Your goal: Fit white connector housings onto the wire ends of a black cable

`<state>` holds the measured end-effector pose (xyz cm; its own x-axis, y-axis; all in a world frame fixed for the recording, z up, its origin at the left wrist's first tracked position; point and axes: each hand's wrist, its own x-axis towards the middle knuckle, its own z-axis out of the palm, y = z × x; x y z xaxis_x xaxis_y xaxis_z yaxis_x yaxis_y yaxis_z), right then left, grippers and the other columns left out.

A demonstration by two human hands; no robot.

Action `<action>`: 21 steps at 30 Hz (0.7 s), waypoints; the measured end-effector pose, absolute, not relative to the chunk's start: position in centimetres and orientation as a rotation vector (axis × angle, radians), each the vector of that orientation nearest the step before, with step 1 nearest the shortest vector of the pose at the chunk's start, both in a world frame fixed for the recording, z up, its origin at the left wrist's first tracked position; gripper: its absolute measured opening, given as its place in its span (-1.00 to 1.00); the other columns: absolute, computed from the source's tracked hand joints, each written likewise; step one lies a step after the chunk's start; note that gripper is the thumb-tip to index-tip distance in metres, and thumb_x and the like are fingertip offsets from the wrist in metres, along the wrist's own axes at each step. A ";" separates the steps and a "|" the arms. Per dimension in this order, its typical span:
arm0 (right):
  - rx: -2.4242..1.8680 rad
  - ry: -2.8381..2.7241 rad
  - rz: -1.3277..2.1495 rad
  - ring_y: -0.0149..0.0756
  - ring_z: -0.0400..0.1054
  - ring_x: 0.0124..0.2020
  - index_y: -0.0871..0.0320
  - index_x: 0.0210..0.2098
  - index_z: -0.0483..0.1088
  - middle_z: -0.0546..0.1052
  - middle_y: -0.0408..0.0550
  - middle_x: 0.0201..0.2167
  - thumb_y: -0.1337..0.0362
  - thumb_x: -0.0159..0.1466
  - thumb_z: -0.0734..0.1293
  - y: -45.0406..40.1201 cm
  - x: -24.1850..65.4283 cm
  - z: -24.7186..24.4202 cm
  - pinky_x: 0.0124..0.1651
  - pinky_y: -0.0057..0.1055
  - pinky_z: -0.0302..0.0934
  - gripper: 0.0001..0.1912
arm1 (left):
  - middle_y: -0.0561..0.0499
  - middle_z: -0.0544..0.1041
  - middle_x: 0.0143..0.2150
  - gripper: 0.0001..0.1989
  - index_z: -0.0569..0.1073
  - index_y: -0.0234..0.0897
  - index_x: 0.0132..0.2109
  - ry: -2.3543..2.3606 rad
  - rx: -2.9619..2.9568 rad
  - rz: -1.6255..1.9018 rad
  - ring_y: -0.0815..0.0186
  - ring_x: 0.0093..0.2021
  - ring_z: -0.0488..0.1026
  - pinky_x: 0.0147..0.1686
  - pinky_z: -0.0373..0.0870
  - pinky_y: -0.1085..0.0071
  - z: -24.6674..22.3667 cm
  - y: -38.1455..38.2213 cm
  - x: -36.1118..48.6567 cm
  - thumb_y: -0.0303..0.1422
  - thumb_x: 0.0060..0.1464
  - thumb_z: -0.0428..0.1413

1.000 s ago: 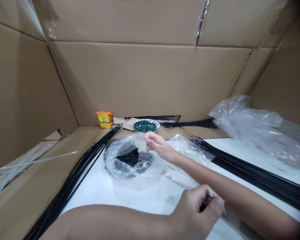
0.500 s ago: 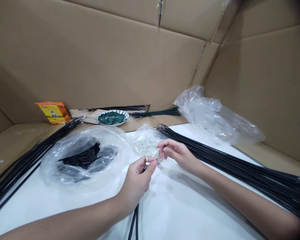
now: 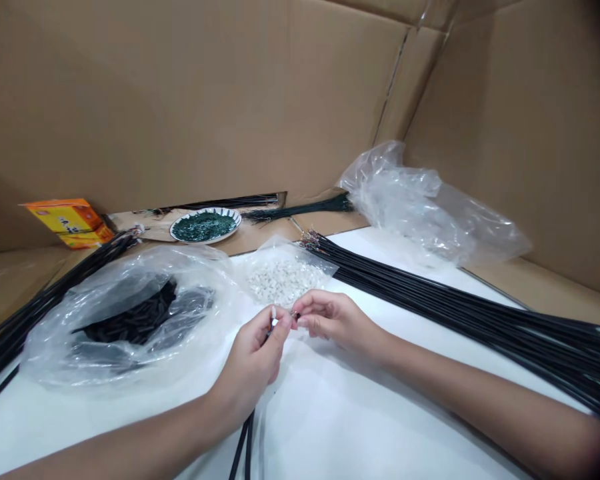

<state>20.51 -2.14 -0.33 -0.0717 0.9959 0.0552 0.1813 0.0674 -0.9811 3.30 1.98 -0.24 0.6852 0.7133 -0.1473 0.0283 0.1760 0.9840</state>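
Currently, in the head view, two black cables (image 3: 249, 448) are gripped by the left hand (image 3: 254, 353) near the middle of the frame, their lengths hanging towards the lower edge. A small white bit (image 3: 274, 312) is seen at that hand's fingertips. Just beside it, a small dark piece (image 3: 297, 316) is pinched by the right hand (image 3: 329, 316), its fingers drawn close together.

The dark piece could be dropped, since it is held only by the fingertips; if so, it might be lost among the white pieces (image 3: 283, 280) just beyond. The cables could be tugged out of line by the weight of their hanging lengths. The clear bag (image 3: 45, 363) at the lower left, with black tubes (image 3: 135, 323) inside, could be knocked by the left forearm and some tubes spilled on the surface (image 3: 340, 413).

The exact contact between the fingertips is hidden by the fingers themselves, and the shape of the dark piece cannot be made out. The hanging cables are cut off by the lower edge. Both forearms are cropped too.
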 end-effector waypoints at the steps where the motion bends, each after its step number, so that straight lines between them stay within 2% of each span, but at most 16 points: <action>1: -1.268 -1.406 1.116 -0.64 0.28 -0.43 0.20 -0.19 0.40 0.46 -0.12 -0.34 0.21 0.20 0.30 -2.2 20.4 -0.3 -0.38 -0.69 0.19 -0.77 | 0.27 -0.01 -0.73 -0.61 0.21 -0.26 -0.31 0.694 1.307 0.545 0.60 -0.78 -0.11 -0.76 -0.08 0.66 -0.2 2.0 3.3 0.01 0.08 0.00; 4: -1.280 -1.361 1.106 -0.68 0.20 -0.51 0.22 -0.22 0.44 0.45 -0.11 -0.36 0.21 0.21 0.29 -2.4 20.1 0.0 -0.44 -0.70 0.13 -0.77 | 0.27 0.00 -0.72 -0.62 0.17 -0.25 -0.33 0.679 1.287 0.548 0.60 -0.78 -0.12 -0.76 -0.10 0.66 0.0 2.0 3.2 0.00 0.11 -0.03; 10: -1.191 -1.211 1.128 -0.65 0.21 -0.50 0.15 -0.06 0.33 0.46 -0.11 -0.34 0.25 0.19 0.31 -2.8 19.8 0.0 -0.44 -0.69 0.13 -0.68 | 0.25 0.00 -0.70 -0.62 0.20 -0.26 -0.31 0.712 1.347 0.556 0.61 -0.75 -0.11 -0.76 -0.09 0.67 0.1 2.0 3.3 0.00 0.11 -0.03; 15: -1.210 -1.162 1.134 -0.65 0.20 -0.54 0.22 -0.22 0.35 0.47 -0.11 -0.43 0.25 0.15 0.34 -2.8 19.8 -0.3 -0.47 -0.69 0.11 -0.77 | 0.25 -0.04 -0.68 -0.61 0.21 -0.26 -0.31 0.753 1.402 0.551 0.62 -0.72 -0.13 -0.73 -0.09 0.68 -0.1 2.0 3.2 0.01 0.11 -0.03; 21: -1.205 -1.152 1.111 -0.63 0.24 -0.51 0.23 -0.28 0.37 0.48 -0.11 -0.42 0.19 0.10 0.40 -2.9 19.6 -0.3 -0.42 -0.65 0.16 -0.73 | 0.24 -0.05 -0.67 -0.59 0.23 -0.26 -0.29 0.764 1.428 0.541 0.62 -0.71 -0.12 -0.72 -0.08 0.67 -0.1 1.9 3.1 0.03 0.11 -0.05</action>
